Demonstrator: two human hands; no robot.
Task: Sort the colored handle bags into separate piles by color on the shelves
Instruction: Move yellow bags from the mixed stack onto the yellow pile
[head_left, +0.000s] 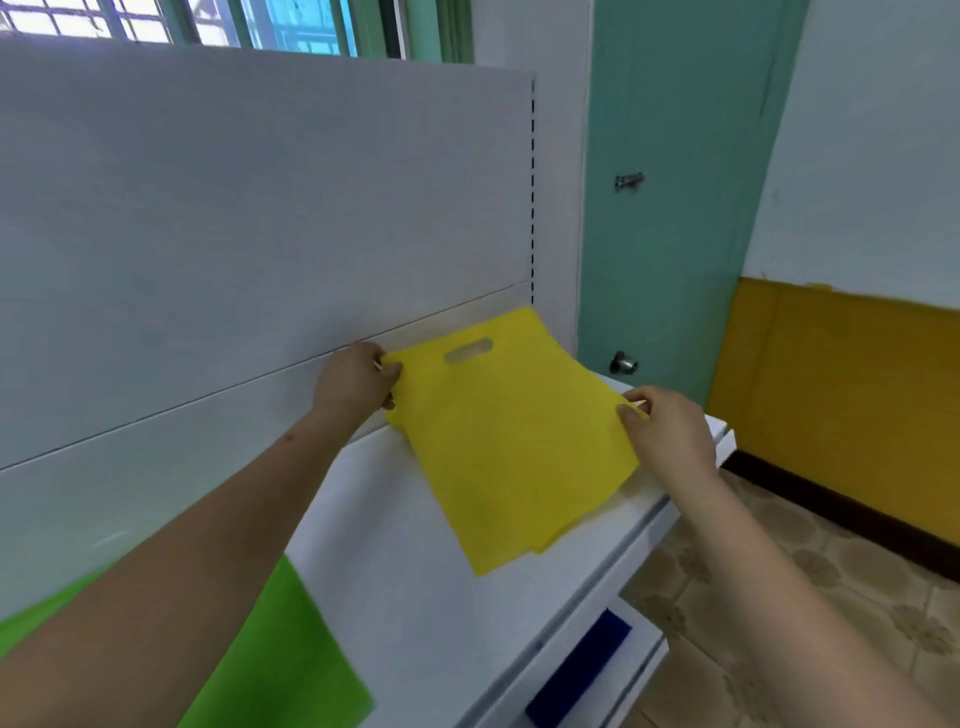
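A yellow handle bag (509, 441) with an oval cut-out handle lies on the white top shelf (415, 571) near its right end, on top of other yellow bags whose edges peek out below it. My left hand (353, 382) pinches the bag's upper left corner against the back panel. My right hand (670, 426) pinches its right corner near the shelf's end. A green bag (280, 660) lies on the same shelf at the lower left, partly hidden by my left forearm. A blue bag (582, 670) rests on the lower shelf.
The white back panel (234, 234) rises behind the shelf. A teal door (670, 208) with a latch stands past the shelf's right end. A yellow lower wall (841, 395) and patterned floor tiles (779, 587) lie to the right.
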